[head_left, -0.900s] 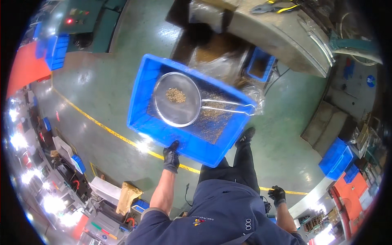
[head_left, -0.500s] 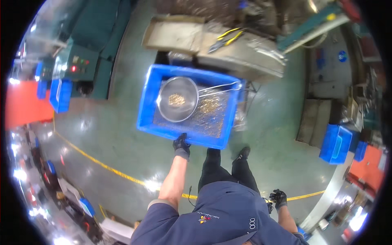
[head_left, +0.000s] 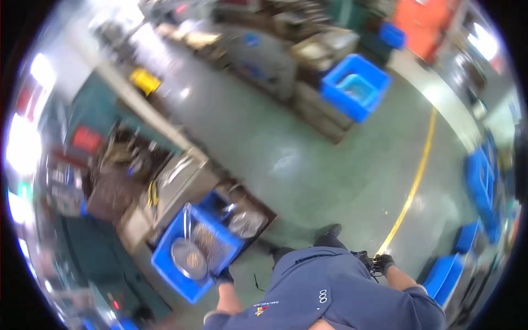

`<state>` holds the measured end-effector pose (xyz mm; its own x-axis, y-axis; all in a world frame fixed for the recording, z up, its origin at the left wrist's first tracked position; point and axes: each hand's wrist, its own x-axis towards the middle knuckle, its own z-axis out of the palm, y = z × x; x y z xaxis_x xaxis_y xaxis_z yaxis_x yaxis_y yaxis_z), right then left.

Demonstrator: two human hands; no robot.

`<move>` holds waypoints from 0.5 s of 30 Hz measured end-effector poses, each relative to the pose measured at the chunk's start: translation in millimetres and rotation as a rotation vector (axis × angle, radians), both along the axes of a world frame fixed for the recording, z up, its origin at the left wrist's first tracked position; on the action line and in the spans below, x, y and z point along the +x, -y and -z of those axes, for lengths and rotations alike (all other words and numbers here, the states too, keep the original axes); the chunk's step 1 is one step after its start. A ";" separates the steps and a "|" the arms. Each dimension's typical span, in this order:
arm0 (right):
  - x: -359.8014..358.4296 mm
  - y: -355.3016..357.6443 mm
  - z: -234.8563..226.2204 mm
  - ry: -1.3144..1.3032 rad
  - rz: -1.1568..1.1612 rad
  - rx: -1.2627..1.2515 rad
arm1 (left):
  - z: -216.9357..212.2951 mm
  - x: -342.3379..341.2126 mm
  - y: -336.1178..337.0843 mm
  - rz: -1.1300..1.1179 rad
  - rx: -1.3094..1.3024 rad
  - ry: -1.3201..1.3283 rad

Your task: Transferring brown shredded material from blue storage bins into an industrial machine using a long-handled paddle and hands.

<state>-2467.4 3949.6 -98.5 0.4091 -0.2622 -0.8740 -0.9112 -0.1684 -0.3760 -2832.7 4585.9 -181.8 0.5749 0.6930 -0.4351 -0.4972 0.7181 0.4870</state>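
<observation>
At the lower left, a blue plastic bin holds a round mesh strainer with a long wire handle. A small heap of tan, brass-coloured bits lies in the strainer's bowl. More loose small parts cover the bin floor beside it. My left hand, black-gloved, is closed on the bin's near rim, its fingertips partly hidden. Beside my right hip hangs my right hand, also gloved. It is close to a dark object with cords; blur hides whether its fingers touch it.
Behind the bin stands a workbench with yellow-handled pliers. A clear plastic bag lies right of the bin. Another blue bin rests on boxes farther off. A yellow floor line curves along the right.
My view has swung to the right, so the bin and bench now appear lower left. My left hand stays at the bin's rim. My right hand has come nearer the hip.
</observation>
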 end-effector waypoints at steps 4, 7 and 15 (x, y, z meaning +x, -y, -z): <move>21.2 67.4 29.0 0.038 0.084 -0.024 | -11.1 156.5 -5.1 0.391 0.494 0.059; 57.3 101.9 10.2 -0.054 -0.278 -0.240 | -25.9 266.0 17.1 0.625 1.177 0.049; 208.4 185.6 49.5 0.288 0.136 0.461 | -52.1 543.3 133.6 0.670 2.641 0.140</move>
<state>-2259.0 3764.1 -148.0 0.6374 0.0534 -0.7687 -0.7628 0.1843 -0.6198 -2289.4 4452.3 -129.6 0.7152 -0.5840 0.3840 -0.6664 -0.7354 0.1230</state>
